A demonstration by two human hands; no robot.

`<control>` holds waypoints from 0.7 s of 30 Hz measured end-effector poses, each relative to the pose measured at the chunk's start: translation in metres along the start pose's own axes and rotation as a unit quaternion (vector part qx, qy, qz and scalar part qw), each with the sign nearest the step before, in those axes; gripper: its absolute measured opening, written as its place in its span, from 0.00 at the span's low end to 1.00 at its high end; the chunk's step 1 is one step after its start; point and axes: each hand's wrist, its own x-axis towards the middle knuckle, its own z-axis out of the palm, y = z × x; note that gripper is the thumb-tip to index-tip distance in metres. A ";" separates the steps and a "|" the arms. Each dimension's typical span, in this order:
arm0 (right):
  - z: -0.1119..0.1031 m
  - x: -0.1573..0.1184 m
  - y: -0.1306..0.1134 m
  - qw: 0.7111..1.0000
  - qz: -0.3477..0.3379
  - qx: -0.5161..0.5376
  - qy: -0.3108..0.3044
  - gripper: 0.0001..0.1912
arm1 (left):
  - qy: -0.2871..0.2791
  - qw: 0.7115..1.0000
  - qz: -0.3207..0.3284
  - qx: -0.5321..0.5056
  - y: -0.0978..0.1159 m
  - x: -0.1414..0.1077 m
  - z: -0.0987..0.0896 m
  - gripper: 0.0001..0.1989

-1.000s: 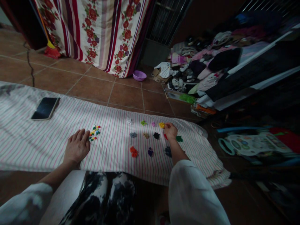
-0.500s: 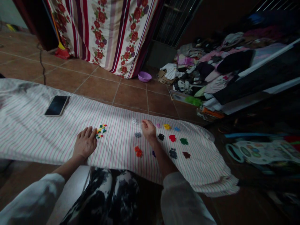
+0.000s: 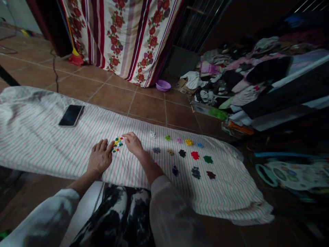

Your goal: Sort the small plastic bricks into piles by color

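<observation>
A cluster of small coloured pieces in yellow, green, red and white lies on the striped cloth. My left hand rests flat on the cloth, its fingertips touching the cluster's left side. At the cluster's upper right, my right hand is closed in a pinch, with a small white piece at its fingertips. Sorted piles spread to the right, among them white pieces, grey pieces, red pieces and green pieces. My right forearm hides the orange pile.
A phone lies on the cloth to the left. Beyond the cloth's far edge are the tiled floor, a purple basin and a floral curtain. Clothes are heaped at the right.
My right hand has moved left from beside the white pile to the coloured cluster. My left hand stays by the cluster. The view has shifted slightly.
</observation>
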 end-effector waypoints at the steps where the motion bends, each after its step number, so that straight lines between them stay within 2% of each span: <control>1: 0.002 0.005 -0.004 1.000 -0.004 -0.006 -0.011 0.21 | 0.003 1.000 0.000 -0.001 0.000 0.000 0.001 0.26; 6: 0.005 0.017 -0.019 0.994 -0.030 -0.065 -0.084 0.24 | 0.022 1.000 0.000 0.012 -0.001 -0.001 0.004 0.25; 9: 0.006 0.016 -0.021 0.989 -0.034 -0.101 -0.103 0.23 | 0.026 1.000 0.002 0.015 -0.001 -0.001 0.006 0.25; 14: 0.010 0.010 -0.020 0.989 -0.043 -0.111 -0.088 0.21 | 0.029 0.999 0.009 0.021 -0.003 -0.001 0.008 0.25; 21: 0.016 -0.005 -0.023 0.997 0.011 -0.064 -0.051 0.20 | 0.033 0.999 0.007 0.009 -0.002 -0.001 0.008 0.25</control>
